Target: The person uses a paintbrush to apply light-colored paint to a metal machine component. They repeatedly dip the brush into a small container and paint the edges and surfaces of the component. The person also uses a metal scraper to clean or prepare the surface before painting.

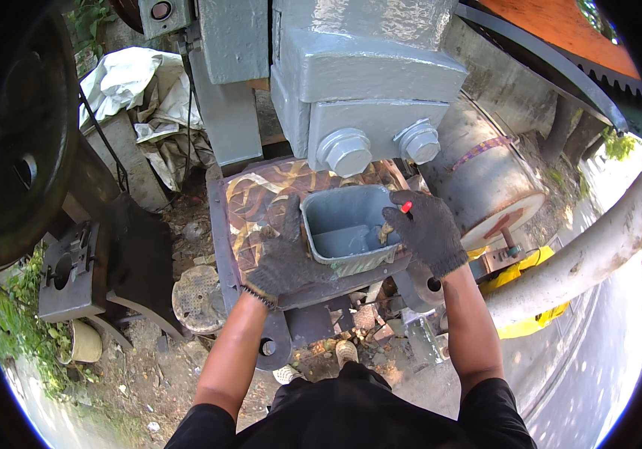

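Note:
A rectangular plastic tub (351, 265) with blue-grey paint inside stands on a patterned sheet over the metal machine table. My left hand (283, 262), in a dark knit glove, lies spread against the tub's near left corner, thumb and fingers apart. On the other side, my right hand (427, 230), gloved the same way, is closed over the tub's right rim. Between its fingers shows the red handle end of a paintbrush (406, 206), whose lower part is mostly hidden by the hand. A tan, paint-smeared bit shows below the fingers, inside the tub.
A grey-painted machine head (381, 112) with two large bolts overhangs the table just beyond the tub. A metal drum (485, 183) and a pale pipe (575, 258) lie to the right. A dark flywheel (25, 135) stands left; rubble covers the ground near my feet.

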Available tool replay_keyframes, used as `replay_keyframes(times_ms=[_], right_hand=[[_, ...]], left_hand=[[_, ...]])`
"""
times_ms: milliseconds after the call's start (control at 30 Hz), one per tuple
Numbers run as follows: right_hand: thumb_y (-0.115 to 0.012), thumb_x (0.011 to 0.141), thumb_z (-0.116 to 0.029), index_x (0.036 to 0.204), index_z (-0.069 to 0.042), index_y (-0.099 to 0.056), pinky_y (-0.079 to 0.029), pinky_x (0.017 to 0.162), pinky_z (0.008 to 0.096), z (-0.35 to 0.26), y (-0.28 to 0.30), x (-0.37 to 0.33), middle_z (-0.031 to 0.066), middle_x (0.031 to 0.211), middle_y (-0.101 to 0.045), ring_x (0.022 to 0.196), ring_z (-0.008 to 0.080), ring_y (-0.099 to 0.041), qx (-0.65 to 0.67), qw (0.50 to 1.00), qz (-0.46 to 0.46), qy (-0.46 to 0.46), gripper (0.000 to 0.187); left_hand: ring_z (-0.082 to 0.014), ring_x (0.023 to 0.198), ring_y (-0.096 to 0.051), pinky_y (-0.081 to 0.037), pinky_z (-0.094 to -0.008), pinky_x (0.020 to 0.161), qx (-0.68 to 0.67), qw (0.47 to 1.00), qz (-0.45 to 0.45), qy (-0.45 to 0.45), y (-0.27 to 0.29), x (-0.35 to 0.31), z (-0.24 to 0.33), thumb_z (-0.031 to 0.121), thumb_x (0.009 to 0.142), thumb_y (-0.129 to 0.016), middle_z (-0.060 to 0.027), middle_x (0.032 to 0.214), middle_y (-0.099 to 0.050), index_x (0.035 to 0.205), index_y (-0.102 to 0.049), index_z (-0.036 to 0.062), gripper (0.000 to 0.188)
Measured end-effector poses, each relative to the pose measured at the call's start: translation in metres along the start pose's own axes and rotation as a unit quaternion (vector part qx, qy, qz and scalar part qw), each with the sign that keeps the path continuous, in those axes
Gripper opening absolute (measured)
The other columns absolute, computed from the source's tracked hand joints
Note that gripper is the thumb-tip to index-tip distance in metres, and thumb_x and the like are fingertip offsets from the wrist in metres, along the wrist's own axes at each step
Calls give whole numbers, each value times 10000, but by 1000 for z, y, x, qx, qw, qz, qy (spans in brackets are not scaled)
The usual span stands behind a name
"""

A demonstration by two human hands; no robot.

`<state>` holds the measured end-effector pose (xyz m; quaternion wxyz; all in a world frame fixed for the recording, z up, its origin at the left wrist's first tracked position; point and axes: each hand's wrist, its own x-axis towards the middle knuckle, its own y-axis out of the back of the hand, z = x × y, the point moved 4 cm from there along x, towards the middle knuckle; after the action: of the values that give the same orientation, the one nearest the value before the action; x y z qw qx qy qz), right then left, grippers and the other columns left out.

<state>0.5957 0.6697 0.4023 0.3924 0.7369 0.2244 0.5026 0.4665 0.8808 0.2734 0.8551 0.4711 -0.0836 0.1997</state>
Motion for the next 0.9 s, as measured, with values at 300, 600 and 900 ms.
replay_keyframes(times_ms=[300, 600, 900], right_hand=[[-675, 980, -173, 1109, -18, -706, -542, 722, 357, 67, 50, 16, 99, 915, -693, 811, 186, -667, 320, 924, -54, -204, 204], [-619, 988, -135, 1082, -24, -708, -498, 568, 272, 126, 81, 26, 64, 950, -677, 696, 113, -626, 221, 967, -42, -122, 170], [-700, 918, -87, 1003, -60, -670, -483, 603, 258, 161, 69, 27, 24, 928, -666, 698, 83, -600, 435, 857, -134, -243, 94]], left_hand=[[-354, 1463, -428, -320, -446, 1231, -60, 996, 24, -60, -5, 15, 50, 488, 632, -974, -237, 1567, -414, 1627, -56, -64, 1462], [-369, 1382, -548, -447, -437, 1145, -32, 997, 70, 14, -3, 13, 73, 505, 597, -979, -262, 1518, -489, 1613, -176, -72, 1417], [-380, 1427, -504, -412, -443, 1176, 79, 993, 81, 32, -8, 15, 89, 515, 602, -958, -264, 1551, -465, 1598, -264, -57, 1342]])
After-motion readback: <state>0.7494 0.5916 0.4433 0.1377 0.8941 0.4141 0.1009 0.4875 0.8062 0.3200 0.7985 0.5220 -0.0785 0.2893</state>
